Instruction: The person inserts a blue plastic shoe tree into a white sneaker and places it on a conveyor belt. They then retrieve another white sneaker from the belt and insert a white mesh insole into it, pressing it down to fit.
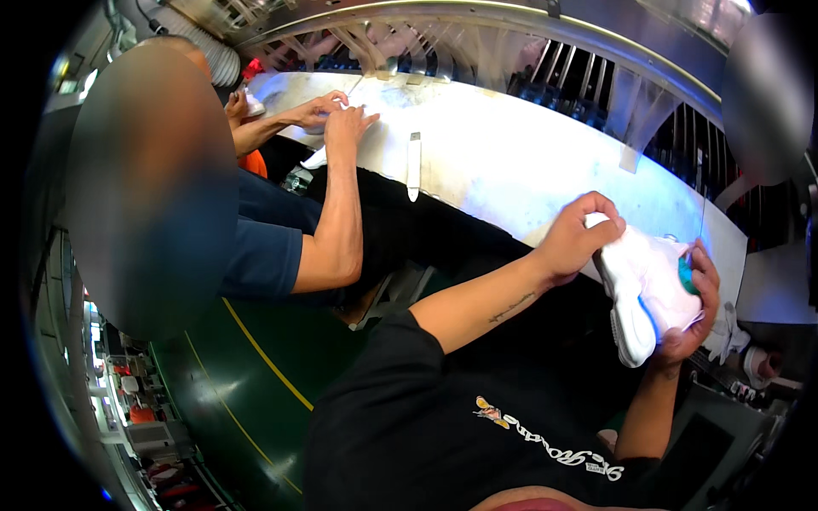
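White sneaker (pixel 645 294) held off the near edge of the worktop (pixel 511 162), sole turned toward the wearer, blue stripe along the sole, teal patch near the heel. Left hand (pixel 578 238) grips its upper end, fingers (pixel 601 209) curled and clamped on the white upper. Right hand (pixel 694 311) cups the far side and bottom, fingers wrapped shut around the shoe. Worktop pale, long, running diagonally; bare stretch between the shoe and the co-worker's hands (pixel 332 115) at the far left end. Those hands press on a small white piece near the worktop's far edge. Metal strip (pixel 414 166) hangs over the near edge, midway along. Green floor (pixel 247 383) with yellow line below left. White rags (pixel 728 334) just right of the shoe.
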### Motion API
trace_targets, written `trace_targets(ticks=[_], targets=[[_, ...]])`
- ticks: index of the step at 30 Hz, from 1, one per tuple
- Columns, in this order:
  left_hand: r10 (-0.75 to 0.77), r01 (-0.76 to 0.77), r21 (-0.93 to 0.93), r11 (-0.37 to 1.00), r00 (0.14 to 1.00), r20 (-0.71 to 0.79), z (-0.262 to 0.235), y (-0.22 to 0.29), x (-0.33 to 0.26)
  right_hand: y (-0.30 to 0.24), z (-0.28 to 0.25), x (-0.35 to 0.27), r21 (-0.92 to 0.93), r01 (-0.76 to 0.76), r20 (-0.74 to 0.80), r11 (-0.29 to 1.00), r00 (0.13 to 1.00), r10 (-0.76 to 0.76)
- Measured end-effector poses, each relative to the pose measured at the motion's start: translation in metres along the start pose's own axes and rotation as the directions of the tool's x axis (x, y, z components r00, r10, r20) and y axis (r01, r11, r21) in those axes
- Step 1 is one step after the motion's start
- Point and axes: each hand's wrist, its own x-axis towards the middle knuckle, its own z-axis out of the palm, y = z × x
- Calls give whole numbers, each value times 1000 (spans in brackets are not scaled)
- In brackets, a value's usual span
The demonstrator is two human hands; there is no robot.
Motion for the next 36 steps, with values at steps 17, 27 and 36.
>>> trace_targets(ticks=[17,27,36], targets=[[412,-646,618,448,763,498,39,27,-44,7,0,49,-192,-167,196,967,959,204],[516,-847,511,149,507,690,11,-18,-66,18,-4,56,-167,-221,179,961,952,250],[317,-729,671,134,673,668,12,-8,-97,21,0,51,-158,-263,145,952,947,286]])
